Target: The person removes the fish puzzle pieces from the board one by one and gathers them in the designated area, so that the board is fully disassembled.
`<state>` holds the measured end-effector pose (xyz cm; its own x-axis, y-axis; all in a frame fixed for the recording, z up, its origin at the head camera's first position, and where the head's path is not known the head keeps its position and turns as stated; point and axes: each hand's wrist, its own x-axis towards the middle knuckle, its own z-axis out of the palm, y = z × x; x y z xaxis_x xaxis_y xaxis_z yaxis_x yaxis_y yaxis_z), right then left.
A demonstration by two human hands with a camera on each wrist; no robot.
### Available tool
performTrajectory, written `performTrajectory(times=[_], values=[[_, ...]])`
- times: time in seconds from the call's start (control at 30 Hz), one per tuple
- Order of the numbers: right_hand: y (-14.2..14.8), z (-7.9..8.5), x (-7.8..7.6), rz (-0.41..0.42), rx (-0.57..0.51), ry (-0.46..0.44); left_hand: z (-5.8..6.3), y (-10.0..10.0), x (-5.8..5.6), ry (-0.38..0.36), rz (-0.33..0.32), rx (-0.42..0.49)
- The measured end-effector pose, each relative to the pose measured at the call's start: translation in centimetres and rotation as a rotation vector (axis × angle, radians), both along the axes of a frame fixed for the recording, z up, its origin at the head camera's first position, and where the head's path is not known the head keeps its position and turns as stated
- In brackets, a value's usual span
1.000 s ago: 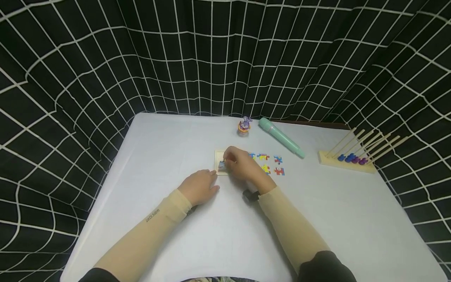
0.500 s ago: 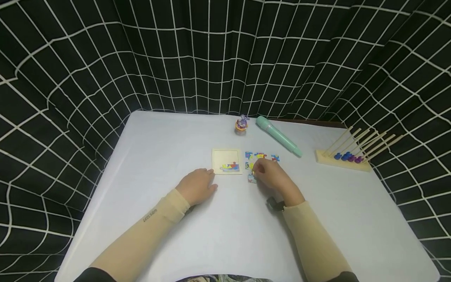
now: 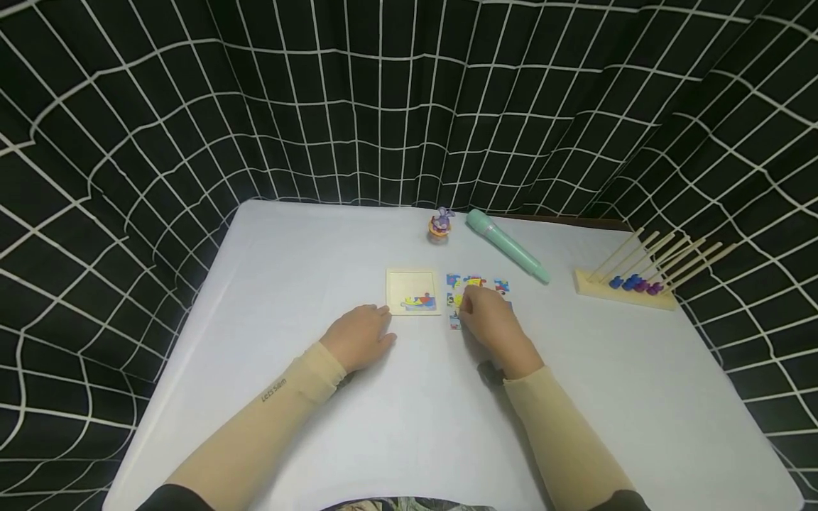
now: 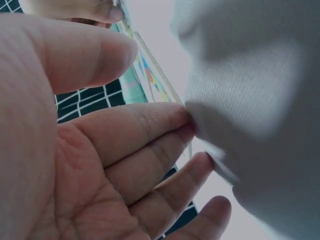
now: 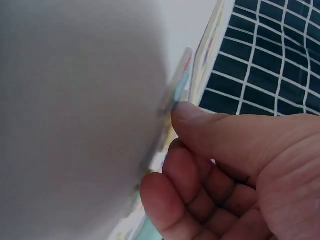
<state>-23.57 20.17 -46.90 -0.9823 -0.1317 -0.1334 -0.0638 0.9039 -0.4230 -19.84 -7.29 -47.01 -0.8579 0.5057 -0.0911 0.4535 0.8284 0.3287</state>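
Observation:
My left hand (image 3: 359, 336) rests beside a small square wooden puzzle tray (image 3: 412, 277), its fingertips at the tray's lower left corner. In the left wrist view its fingers (image 4: 150, 125) are nearly straight. Joined jigsaw pieces (image 3: 418, 301) lie along the tray's bottom, towards the right. My right hand (image 3: 495, 326) is low over the loose jigsaw pieces (image 3: 454, 282) right of the tray and covers some of them. In the right wrist view its fingers are loosely curled; the thumb tip is beside one piece (image 5: 183, 80), and I see nothing held between thumb and forefinger.
At the back stand a small purple figurine (image 3: 439, 224) and a lying green toy microphone (image 3: 508, 246). To the right is a wooden peg stand (image 3: 623, 289) with blue and purple beads. A black curtain (image 3: 358, 99) with white grid lines surrounds the white table (image 3: 307, 248).
My right hand has moved right from the tray to the loose pieces, uncovering the joined pieces. Over the last half second it has shifted only slightly. The left hand stays at the tray's corner.

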Motion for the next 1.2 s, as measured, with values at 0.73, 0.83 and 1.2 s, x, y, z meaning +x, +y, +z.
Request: performTrajectory(times=[0.73, 0.83, 1.2], values=[[-6.5, 0.3, -3.6, 0.322, 0.006, -0.077, -0.2, 0.1, -0.1, -0.011, -0.002, -0.005], [-6.5, 0.1, -3.6, 0.31, -0.028, -0.083, -0.2, 0.1, -0.1, -0.009, -0.006, 0.002], [-5.8, 0.6, -3.4, 0.284, -0.163, -0.025, -0.1, -0.2, -0.1, -0.014, -0.009, 0.02]])
